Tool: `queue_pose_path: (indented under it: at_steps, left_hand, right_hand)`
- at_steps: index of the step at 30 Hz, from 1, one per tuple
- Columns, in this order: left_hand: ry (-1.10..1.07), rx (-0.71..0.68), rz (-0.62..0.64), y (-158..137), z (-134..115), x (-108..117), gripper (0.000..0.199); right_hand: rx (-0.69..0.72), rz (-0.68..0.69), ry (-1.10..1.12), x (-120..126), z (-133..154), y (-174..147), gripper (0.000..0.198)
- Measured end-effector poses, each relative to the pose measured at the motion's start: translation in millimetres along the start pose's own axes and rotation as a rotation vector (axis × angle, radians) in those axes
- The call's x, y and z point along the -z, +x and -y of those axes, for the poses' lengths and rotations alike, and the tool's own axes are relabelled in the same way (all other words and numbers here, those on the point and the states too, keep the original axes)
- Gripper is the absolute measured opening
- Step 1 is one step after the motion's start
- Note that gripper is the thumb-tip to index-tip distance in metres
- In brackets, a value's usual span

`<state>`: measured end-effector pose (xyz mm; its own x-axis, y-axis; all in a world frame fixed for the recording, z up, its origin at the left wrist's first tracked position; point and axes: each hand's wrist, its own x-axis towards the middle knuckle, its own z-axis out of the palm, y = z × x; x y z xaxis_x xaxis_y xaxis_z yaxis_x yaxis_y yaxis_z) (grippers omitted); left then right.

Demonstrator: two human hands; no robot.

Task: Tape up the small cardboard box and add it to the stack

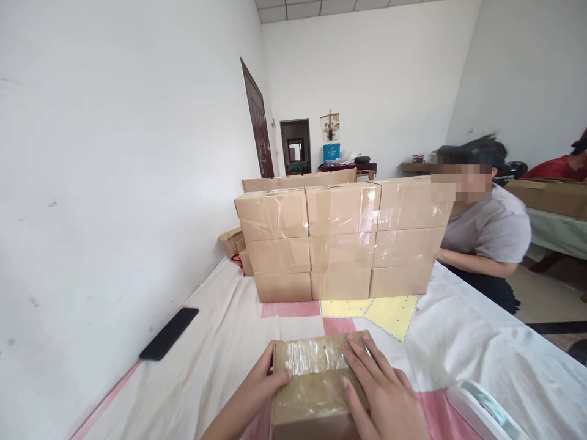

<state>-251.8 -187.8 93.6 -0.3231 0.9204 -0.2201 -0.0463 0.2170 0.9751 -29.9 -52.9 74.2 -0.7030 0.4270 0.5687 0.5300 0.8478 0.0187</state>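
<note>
A small brown cardboard box (316,391) lies on the cloth-covered table right in front of me, with shiny clear tape across its top. My left hand (270,379) grips its left edge, the thumb on top and the fingers down the side, partly hidden. Across the top's right part, my right hand (378,382) rests with its fingers stretched out flat, pressing on the cardboard and the tape's end. Right of that hand lies a white tape dispenser (488,409), cut off by the frame's lower edge.
Beyond the box stands a stack of taped cardboard boxes (342,244), three across and three high. A black phone (169,333) lies at the left by the wall (114,183). Another person (488,226) sits beyond the table's right edge. The patterned tablecloth (215,360) is wrinkled.
</note>
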Motion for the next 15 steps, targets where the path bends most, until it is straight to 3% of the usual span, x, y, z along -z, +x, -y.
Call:
queue_pose_path:
  at_steps: [9, 15]
  left_hand:
    - [-0.033, 0.019, -0.027, -3, -3, -1, 0.031]
    - [-0.061, 0.045, 0.058, -5, 3, 8, 0.069]
  right_hand:
    - [0.002, -0.013, 0.001, -1, -1, -1, 0.041]
    - [0.019, 0.006, -0.002, -4, -4, -2, 0.042]
